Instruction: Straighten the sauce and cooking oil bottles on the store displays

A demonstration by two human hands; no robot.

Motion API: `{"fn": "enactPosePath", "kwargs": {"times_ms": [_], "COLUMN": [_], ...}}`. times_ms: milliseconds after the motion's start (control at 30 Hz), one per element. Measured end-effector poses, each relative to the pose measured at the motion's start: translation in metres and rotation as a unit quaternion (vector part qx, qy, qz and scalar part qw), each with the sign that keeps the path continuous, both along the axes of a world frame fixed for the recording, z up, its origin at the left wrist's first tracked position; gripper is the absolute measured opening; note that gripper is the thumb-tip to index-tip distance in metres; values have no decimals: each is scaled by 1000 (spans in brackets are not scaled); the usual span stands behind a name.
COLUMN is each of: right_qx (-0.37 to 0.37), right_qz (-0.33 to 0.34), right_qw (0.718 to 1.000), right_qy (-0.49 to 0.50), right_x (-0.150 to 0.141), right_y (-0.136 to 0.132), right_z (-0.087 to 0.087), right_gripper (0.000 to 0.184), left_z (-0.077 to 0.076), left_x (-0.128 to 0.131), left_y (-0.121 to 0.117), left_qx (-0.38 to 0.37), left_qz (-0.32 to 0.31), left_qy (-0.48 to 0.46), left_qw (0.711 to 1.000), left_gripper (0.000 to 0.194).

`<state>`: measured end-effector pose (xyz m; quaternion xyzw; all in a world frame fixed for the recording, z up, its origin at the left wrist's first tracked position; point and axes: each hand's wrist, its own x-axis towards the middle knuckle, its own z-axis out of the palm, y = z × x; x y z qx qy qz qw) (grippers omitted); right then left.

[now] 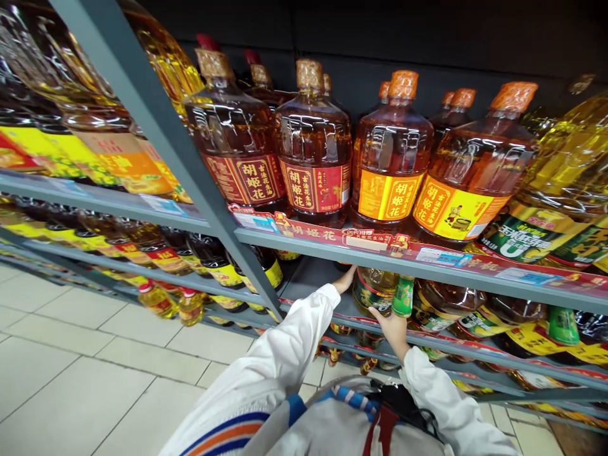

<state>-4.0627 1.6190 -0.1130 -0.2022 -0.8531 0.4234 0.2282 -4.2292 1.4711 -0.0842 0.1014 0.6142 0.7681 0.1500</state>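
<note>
An oil bottle [373, 292] with a dark green and yellow label stands on the shelf below the large peanut oil bottles. A small green bottle [403, 296] sits against its right front. My right hand [393, 329] grips the oil bottle low on its right side, thumb across the front; its other fingers are partly hidden behind the small green bottle. On the other side, my left hand [346, 280] reaches in beside the oil bottle. The shelf edge and the bottle hide its fingers, so its grip cannot be made out.
Overhead, the shelf board [332, 244] carries peanut oil bottles [313, 158] with red or yellow labels. A slanting grey post [156, 120] divides the bays. More brown oil bottles [444, 304] stand right of my hands. Lower shelves hold further bottles above the tiled floor [80, 367].
</note>
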Motion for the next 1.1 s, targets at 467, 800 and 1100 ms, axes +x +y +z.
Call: {"fn": "enactPosePath", "kwargs": {"times_ms": [467, 800, 1100], "right_qx": [5, -48, -159], "right_qz": [-6, 51, 184], "right_qw": [998, 997, 969], "right_qy": [-66, -22, 37], "right_x": [0, 2, 5], "right_y": [7, 15, 44], "right_z": [10, 12, 17], "right_gripper": [65, 75, 99], "left_z": [-12, -30, -73], "left_x": [26, 74, 190], "left_y": [-7, -44, -206], "left_qx": [-1, -112, -319], "left_qz": [37, 66, 260], "left_qy": [-72, 14, -12], "left_qw": [997, 991, 911], "left_gripper": [63, 38, 15]}}
